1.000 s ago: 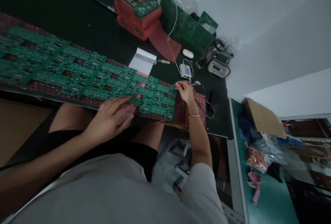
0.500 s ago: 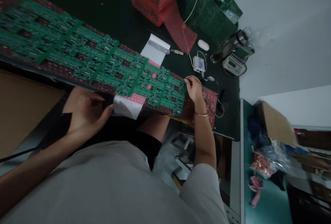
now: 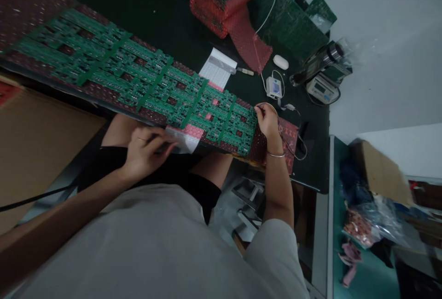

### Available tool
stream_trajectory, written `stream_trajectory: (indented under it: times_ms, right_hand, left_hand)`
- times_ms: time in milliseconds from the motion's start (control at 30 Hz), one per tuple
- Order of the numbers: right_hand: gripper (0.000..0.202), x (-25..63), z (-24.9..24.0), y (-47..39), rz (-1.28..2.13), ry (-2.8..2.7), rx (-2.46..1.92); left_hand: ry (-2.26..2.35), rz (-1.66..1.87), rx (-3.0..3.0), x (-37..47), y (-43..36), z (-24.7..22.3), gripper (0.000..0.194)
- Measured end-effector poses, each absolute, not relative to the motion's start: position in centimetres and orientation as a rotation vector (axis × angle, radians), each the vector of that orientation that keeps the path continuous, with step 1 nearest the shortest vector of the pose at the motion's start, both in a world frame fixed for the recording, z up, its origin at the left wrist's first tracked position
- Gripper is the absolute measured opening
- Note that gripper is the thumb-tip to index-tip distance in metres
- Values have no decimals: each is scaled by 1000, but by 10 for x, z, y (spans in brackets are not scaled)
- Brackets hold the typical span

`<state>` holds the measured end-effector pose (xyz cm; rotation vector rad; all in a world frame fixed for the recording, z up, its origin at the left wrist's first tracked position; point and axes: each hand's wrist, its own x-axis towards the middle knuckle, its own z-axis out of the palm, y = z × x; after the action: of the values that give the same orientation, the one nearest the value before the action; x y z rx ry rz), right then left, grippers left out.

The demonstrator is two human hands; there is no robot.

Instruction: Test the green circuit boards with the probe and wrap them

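Several green circuit boards (image 3: 152, 83) lie in a row on red bubble wrap (image 3: 27, 4) along the table's near edge. My right hand (image 3: 267, 120) is at the right end of the row, its fingers pinched around a thin cable (image 3: 281, 140) beside the last board. Below the front edge, my left hand (image 3: 147, 149) is near a white sheet (image 3: 189, 143) that hangs from under the boards. Its fingers are blurred and partly curled; whether they touch the sheet is unclear.
Red-wrapped boards (image 3: 221, 4) stand at the back. A small white device (image 3: 274, 88), a white oval object (image 3: 281, 62), a metal cylinder (image 3: 317, 63) and a grey meter (image 3: 322, 91) sit at the right. A cardboard box (image 3: 44, 147) is at the left.
My left hand has moved right and up, towards the white sheet. My right hand stays at the end of the row. The whole view has shifted, so the table appears farther right.
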<state>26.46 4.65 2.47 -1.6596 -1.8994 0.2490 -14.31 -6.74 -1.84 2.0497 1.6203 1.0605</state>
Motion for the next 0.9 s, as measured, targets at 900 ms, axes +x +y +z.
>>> stream_trajectory:
  times_ms: [900]
  right_hand:
    - [33,267,17,54,265,-1930,-1645]
  left_hand:
    - [1247,1123,2126,-124,-33,13,19]
